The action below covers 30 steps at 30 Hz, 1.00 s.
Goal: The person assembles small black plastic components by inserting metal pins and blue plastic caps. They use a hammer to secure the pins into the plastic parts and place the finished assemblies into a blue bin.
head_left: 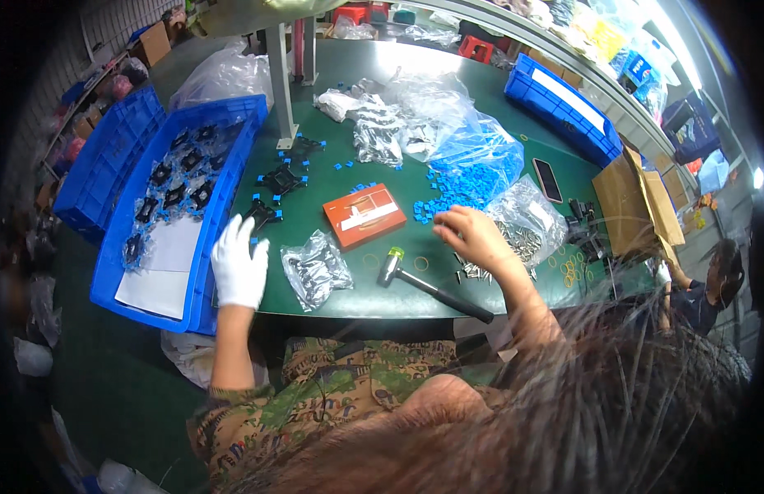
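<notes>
My left hand, in a white glove, is at the table's front left with its fingers stretched out. Just beyond its fingertips lies a black bracket with blue tips; whether they touch, I cannot tell. Two similar black brackets lie farther back. My bare right hand hovers with loosely bent, parted fingers, between small blue plastic pieces and a heap of metal pins. Nothing shows in its fingers. A mallet with a yellow-green face lies between my hands, near an orange-red box.
A blue crate on the left holds several bagged black brackets. Clear bags lie at the back; a bag of dark parts is in front. Right are a phone, rubber bands, a carton and another person.
</notes>
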Each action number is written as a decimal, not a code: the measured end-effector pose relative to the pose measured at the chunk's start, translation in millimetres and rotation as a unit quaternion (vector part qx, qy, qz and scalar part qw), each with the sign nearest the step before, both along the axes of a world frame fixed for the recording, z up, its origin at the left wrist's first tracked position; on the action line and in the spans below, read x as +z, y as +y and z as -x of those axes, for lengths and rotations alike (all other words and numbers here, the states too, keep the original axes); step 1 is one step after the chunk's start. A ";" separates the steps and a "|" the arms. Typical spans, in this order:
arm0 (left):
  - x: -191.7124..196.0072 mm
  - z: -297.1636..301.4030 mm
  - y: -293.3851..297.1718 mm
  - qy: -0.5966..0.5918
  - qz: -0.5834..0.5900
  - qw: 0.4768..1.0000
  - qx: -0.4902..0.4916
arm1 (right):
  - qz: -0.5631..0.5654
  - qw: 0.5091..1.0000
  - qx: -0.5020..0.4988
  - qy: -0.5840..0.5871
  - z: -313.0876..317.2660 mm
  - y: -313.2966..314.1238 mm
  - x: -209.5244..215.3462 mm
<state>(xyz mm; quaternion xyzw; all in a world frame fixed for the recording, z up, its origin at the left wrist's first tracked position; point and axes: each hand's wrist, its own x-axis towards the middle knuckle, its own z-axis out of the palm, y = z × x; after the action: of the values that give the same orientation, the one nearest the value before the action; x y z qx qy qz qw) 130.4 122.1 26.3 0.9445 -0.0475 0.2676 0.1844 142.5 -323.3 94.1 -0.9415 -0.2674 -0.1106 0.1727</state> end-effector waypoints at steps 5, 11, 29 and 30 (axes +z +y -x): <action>-25.7 73.8 -16.7 -0.041 0.068 0.996 -0.033 | 0.020 0.994 0.105 0.036 -33.5 76.4 9.1; -48.2 90.0 -10.1 -0.033 0.172 0.984 -0.031 | 0.133 0.939 0.316 0.005 -17.5 167.7 -4.9; -33.3 102.9 -23.9 -0.040 0.257 0.962 -0.086 | 0.257 0.948 0.105 0.156 1.1 181.8 -10.1; -34.2 100.6 -25.5 -0.045 0.254 0.962 -0.091 | 0.242 0.953 0.098 0.156 1.1 178.4 -15.9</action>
<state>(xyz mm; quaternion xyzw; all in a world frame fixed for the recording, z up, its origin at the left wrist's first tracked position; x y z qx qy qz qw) 29.9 96.6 -7.8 0.8450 -0.0724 0.2954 0.4398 141.4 -144.8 78.2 -0.9298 -0.3467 0.1231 -0.0108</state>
